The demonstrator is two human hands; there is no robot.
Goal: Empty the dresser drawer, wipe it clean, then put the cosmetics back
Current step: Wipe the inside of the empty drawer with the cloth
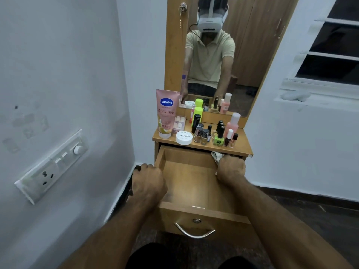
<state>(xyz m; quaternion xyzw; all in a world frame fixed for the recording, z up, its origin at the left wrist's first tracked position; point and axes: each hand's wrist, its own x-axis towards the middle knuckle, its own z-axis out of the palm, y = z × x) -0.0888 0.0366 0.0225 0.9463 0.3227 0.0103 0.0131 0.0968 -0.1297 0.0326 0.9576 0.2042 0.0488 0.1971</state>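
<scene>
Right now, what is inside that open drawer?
The drawer shows only bare wood; no cosmetics. The right hand grips a cloth at its back right corner. Whatever lies beneath that hand is hidden.

Both forearms are bare. The left hand and right hand wear no rings that I can make out. In the mirror: a pale green polo shirt, a white headset with a thin black cable, dark shorts
</scene>
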